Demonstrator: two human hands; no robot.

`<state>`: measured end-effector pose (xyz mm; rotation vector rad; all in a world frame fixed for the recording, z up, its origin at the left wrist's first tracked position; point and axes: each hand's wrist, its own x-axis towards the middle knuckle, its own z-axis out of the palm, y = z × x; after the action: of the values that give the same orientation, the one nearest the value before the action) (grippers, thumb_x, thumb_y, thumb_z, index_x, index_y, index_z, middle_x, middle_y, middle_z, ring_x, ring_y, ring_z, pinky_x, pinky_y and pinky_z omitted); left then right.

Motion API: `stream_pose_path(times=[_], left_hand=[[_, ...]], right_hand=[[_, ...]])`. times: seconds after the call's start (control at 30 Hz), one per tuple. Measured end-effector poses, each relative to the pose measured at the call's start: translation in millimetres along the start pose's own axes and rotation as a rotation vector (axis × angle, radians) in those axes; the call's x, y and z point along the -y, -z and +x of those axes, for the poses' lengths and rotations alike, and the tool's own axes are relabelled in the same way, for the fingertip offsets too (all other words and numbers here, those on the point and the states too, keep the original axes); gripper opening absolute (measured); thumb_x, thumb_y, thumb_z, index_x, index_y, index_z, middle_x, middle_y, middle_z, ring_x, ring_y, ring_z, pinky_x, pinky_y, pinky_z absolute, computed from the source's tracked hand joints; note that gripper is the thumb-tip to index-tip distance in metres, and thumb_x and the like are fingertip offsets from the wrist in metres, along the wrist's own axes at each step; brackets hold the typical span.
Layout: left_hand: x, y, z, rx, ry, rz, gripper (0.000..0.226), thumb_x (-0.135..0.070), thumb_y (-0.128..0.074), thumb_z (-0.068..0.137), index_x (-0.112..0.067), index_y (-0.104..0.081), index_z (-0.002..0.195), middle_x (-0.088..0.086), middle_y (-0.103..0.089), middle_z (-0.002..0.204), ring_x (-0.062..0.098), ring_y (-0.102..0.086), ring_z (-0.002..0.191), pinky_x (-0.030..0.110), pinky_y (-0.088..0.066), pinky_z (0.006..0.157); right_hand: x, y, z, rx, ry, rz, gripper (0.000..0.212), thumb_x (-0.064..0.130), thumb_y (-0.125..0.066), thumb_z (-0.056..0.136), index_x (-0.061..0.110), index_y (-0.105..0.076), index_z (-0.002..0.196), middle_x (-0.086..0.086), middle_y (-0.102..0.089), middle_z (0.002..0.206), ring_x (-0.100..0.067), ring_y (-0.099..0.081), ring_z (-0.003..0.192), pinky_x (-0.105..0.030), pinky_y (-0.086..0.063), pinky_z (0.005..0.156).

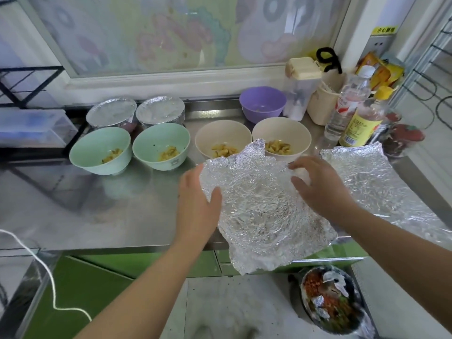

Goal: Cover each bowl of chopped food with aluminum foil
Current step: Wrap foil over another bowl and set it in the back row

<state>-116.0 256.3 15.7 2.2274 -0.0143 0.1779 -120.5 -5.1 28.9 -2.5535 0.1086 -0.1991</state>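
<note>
as we hold the foil sheet (266, 211) up over the front edge of the desk (122, 216), the left hand (198, 204) pinches its left edge, thumb on top. the right hand (318, 184) grips the right edge with bent fingers. sheet is wrinkled, one far corner curled up, just in front of the left beige bowl (220, 133) and right beige bowl (281, 129), both open with chopped food.

we judge it very light, thin, floppy and easy to tear, and it keeps any crease. best held at opposite edges, kept loosely taut, then pressed down around a rim. bowls look light too and may slide on the shiny desk.

left green bowl (97, 143) and right green bowl (159, 138) are also uncovered. a spare foil sheet (367, 182) lies flat on the right.
</note>
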Motion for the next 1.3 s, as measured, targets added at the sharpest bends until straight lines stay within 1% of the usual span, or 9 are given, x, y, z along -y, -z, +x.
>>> stream_pose_path(times=[0.07, 0.17, 0.27, 0.37, 0.5, 0.7, 0.97, 1.1, 1.3], left_hand=[[-20, -7, 12, 0.066, -0.341, 0.106, 0.043, -0.016, -0.055, 0.099, -0.017, -0.049, 0.142, 0.0, -0.049, 0.14, 0.015, -0.046, 0.129, 0.034, -0.038, 0.111], [-19, -34, 27, 0.344, -0.604, 0.382, 0.041, -0.018, -0.048, 0.101, -0.015, -0.05, 0.142, 0.001, -0.05, 0.145, 0.02, -0.045, 0.136, 0.046, -0.032, 0.117], [2, -51, 25, 0.509, -0.559, 0.668, 0.062, -0.045, -0.026, 0.103, -0.016, -0.023, 0.158, 0.001, -0.016, 0.167, 0.023, -0.01, 0.155, 0.05, -0.014, 0.124], [21, -54, 16, 0.573, -0.501, 0.767, 0.08, -0.063, -0.008, 0.096, -0.018, -0.004, 0.161, -0.002, 0.009, 0.169, 0.019, 0.012, 0.155, 0.049, -0.003, 0.125], [31, -53, 3, 0.616, -0.475, 0.783, 0.09, -0.073, 0.007, 0.088, -0.019, 0.008, 0.16, -0.001, 0.021, 0.166, 0.018, 0.024, 0.151, 0.048, 0.005, 0.125], [33, -54, -1, 0.601, -0.463, 0.817, 0.093, -0.076, 0.01, 0.086, -0.018, 0.012, 0.159, 0.004, 0.026, 0.164, 0.022, 0.029, 0.15, 0.048, 0.005, 0.125], [35, -53, 3, 0.69, -0.469, 0.785, 0.126, -0.099, -0.002, 0.064, -0.017, 0.02, 0.157, 0.006, 0.034, 0.161, 0.021, 0.036, 0.146, 0.047, 0.006, 0.125], [34, -47, 6, 0.735, -0.503, 0.797, 0.139, -0.103, -0.012, 0.054, -0.013, 0.023, 0.155, 0.009, 0.039, 0.158, 0.023, 0.041, 0.144, 0.046, 0.008, 0.125], [27, -42, 6, 0.777, -0.52, 0.816, 0.145, -0.102, -0.039, 0.059, -0.013, 0.024, 0.155, 0.009, 0.044, 0.155, 0.022, 0.046, 0.14, 0.041, 0.019, 0.12]], right_hand=[[28, -4, -10, 0.075, 0.161, -0.065, 0.032, 0.025, -0.056, 0.101, 0.024, -0.061, 0.133, 0.002, -0.054, 0.145, -0.021, -0.047, 0.134, -0.045, -0.034, 0.119], [42, -32, -27, 0.245, 0.266, -0.218, 0.047, 0.035, -0.038, 0.107, 0.024, -0.04, 0.153, 0.003, -0.035, 0.162, -0.018, -0.027, 0.151, -0.036, -0.008, 0.125], [20, -60, -36, 0.364, 0.22, -0.42, 0.068, 0.056, -0.005, 0.103, 0.023, -0.006, 0.163, 0.001, 0.0, 0.171, -0.02, 0.009, 0.157, -0.044, 0.008, 0.126], [-1, -71, -42, 0.387, 0.192, -0.464, 0.088, 0.073, 0.006, 0.09, 0.022, 0.007, 0.162, -0.002, 0.014, 0.17, -0.022, 0.021, 0.155, -0.05, 0.009, 0.126], [-12, -71, -48, 0.421, 0.19, -0.482, 0.092, 0.08, 0.005, 0.087, 0.022, 0.023, 0.156, -0.006, 0.029, 0.164, -0.024, 0.033, 0.15, -0.05, 0.011, 0.125], [-13, -68, -46, 0.432, 0.207, -0.44, 0.105, 0.092, 0.014, 0.077, 0.021, 0.028, 0.154, -0.01, 0.035, 0.162, -0.024, 0.037, 0.148, -0.048, 0.011, 0.126], [-13, -56, -41, 0.554, 0.283, -0.501, 0.141, 0.11, -0.01, 0.057, 0.014, 0.037, 0.15, -0.014, 0.046, 0.155, -0.025, 0.046, 0.142, -0.047, 0.015, 0.124], [-12, -53, -38, 0.592, 0.298, -0.505, 0.147, 0.111, -0.017, 0.053, 0.015, 0.04, 0.148, -0.014, 0.049, 0.153, -0.026, 0.048, 0.141, -0.046, 0.019, 0.122], [-12, -49, -36, 0.632, 0.321, -0.514, 0.149, 0.111, -0.019, 0.049, 0.016, 0.042, 0.147, -0.015, 0.049, 0.153, -0.028, 0.048, 0.14, -0.044, 0.022, 0.119]])
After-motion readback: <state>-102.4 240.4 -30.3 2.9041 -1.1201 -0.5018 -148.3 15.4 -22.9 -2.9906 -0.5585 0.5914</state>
